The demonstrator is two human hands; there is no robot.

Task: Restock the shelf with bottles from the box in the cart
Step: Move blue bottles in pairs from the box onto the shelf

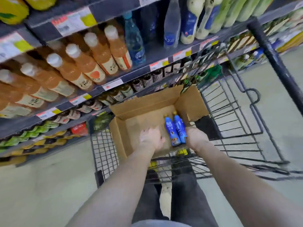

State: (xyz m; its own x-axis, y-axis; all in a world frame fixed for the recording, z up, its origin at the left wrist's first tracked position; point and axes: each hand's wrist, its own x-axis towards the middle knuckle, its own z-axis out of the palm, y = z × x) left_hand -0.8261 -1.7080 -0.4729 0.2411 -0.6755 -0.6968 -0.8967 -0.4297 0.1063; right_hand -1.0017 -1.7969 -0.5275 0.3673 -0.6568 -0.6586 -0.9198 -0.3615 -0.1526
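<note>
Down in the cart (105,145), in the middle of the frame, sits a brown box (144,105). Two blue bottles (171,130) lie side by side on the box floor, near its right wall, with their caps pointing away.

The right hand (195,138) is at the bottom end of the right bottle and touches it. Its fingers are hidden, so I cannot tell if they hold the bottle.

The left hand (150,138) is inside the box, just left of the bottles. Its fingers point down and look blurry, so I cannot tell if they are apart or together.

The shelf (154,51) with orange bottles (98,51) fills the upper left.
</note>
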